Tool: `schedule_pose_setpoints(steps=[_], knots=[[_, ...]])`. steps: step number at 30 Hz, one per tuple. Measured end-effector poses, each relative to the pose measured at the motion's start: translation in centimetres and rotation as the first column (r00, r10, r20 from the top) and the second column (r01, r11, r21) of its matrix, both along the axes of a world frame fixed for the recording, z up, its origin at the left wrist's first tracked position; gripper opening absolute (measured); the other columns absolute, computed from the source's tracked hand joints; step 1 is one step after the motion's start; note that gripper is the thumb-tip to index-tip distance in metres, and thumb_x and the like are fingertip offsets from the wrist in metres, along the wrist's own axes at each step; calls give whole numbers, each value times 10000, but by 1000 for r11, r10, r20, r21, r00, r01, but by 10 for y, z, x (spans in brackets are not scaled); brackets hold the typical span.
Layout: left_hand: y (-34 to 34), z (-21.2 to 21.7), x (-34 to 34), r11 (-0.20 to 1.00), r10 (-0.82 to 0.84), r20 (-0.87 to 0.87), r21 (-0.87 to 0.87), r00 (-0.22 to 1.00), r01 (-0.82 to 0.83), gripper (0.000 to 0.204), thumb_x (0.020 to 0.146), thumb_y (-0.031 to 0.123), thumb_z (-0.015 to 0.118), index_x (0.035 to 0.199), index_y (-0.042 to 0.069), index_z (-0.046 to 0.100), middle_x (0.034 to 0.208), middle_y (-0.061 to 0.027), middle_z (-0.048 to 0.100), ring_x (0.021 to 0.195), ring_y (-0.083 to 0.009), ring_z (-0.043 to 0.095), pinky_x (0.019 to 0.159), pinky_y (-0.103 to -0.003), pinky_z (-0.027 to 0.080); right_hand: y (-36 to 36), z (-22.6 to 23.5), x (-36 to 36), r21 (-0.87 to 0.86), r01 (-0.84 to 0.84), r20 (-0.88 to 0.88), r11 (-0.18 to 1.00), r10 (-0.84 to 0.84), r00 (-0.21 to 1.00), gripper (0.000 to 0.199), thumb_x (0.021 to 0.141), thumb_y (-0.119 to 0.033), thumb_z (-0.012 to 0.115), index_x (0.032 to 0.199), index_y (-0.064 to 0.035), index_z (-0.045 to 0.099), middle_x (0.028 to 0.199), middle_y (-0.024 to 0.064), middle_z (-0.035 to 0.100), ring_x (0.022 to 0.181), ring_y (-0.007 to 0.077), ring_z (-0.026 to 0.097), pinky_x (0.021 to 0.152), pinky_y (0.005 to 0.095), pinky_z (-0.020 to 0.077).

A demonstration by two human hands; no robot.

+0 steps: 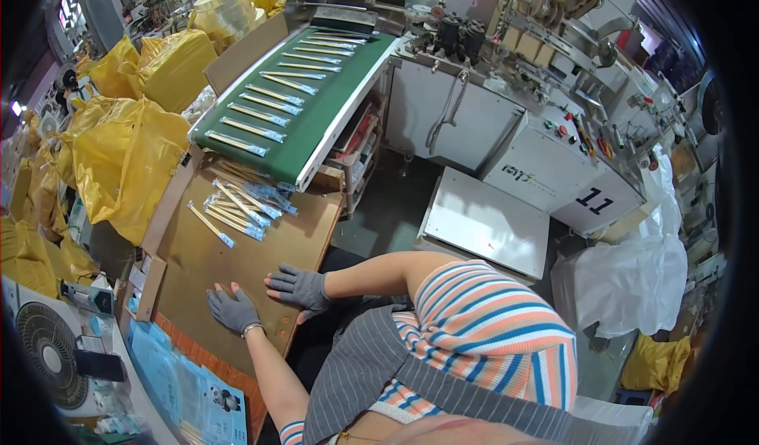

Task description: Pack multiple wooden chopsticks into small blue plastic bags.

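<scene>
My left hand (233, 309), in a grey glove with bare fingertips, lies flat on the brown work board (186, 267) with its fingers apart. My right hand (302, 288), gloved the same way, rests beside it at the board's right edge, fingers spread and thumb near the edge. Neither hand holds anything. Beyond them a loose pile of wrapped chopsticks (237, 208) with blue-and-white ends lies at the foot of the conveyor, and one wrapped pair (209, 224) sits apart to its left. More wrapped pairs lie spaced across the green conveyor belt (316, 101).
Blue printed plastic bags (186, 390) are stacked at the lower left, near a fan (51, 354) and a dark phone (100, 365). Yellow sacks (130, 160) crowd the left side. A white machine cabinet (553, 164) and a white sack (624, 283) stand at the right.
</scene>
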State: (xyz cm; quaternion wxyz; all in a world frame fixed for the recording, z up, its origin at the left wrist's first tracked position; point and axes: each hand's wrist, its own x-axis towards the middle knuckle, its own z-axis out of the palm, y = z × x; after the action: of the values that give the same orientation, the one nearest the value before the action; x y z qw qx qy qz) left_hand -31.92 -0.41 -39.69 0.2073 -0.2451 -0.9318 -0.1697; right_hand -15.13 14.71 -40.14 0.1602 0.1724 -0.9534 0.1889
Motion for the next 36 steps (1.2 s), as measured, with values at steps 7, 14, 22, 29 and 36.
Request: schedule_pose_setpoints(steps=[7, 14, 22, 29, 36], knots=[[0, 2, 1, 1000, -10, -13, -3, 1000, 10, 484, 893, 397, 518, 1226, 46, 550, 1305, -207, 488, 1218, -340, 443, 1015, -426, 343, 0, 2, 2, 7, 5, 3, 1000, -5, 1000, 1013, 724, -702, 498, 1366, 53, 286, 1429, 292, 261, 1349, 436, 222, 1065, 599, 136], [-1, 3, 2, 1000, -10, -3, -7, 1000, 10, 485, 895, 399, 516, 1222, 43, 552, 1302, -212, 488, 1217, -341, 444, 1015, -425, 343, -1, 1, 2, -12, 3, -15, 1000, -3, 1000, 1016, 719, -700, 506, 1361, 56, 289, 1422, 297, 266, 1342, 441, 229, 1063, 602, 142], [-3, 5, 4, 1000, 6, -8, 7, 1000, -6, 480, 893, 395, 515, 1216, 43, 557, 1292, -218, 496, 1212, -344, 450, 1010, -428, 346, -3, -3, -1, -33, -13, -19, 999, 13, 1000, 1028, 718, -708, 496, 1369, 57, 279, 1426, 294, 264, 1344, 437, 230, 1068, 597, 143], [2, 4, 5, 999, -23, -42, 24, 999, 24, 471, 896, 397, 504, 1198, 40, 562, 1287, -219, 496, 1203, -353, 453, 992, -451, 347, 0, 0, 3, -16, 16, -8, 1000, -16, 1000, 1020, 727, -702, 488, 1362, 71, 289, 1440, 304, 240, 1352, 439, 220, 1078, 589, 133], [0, 6, 6, 1000, -6, -7, 9, 1000, 6, 477, 894, 401, 506, 1200, 39, 559, 1293, -221, 490, 1208, -358, 446, 1002, -450, 340, -2, 7, 6, 28, 22, 3, 999, -22, 1000, 999, 769, -725, 404, 1378, 56, 274, 1443, 278, 254, 1350, 426, 227, 1082, 573, 142]])
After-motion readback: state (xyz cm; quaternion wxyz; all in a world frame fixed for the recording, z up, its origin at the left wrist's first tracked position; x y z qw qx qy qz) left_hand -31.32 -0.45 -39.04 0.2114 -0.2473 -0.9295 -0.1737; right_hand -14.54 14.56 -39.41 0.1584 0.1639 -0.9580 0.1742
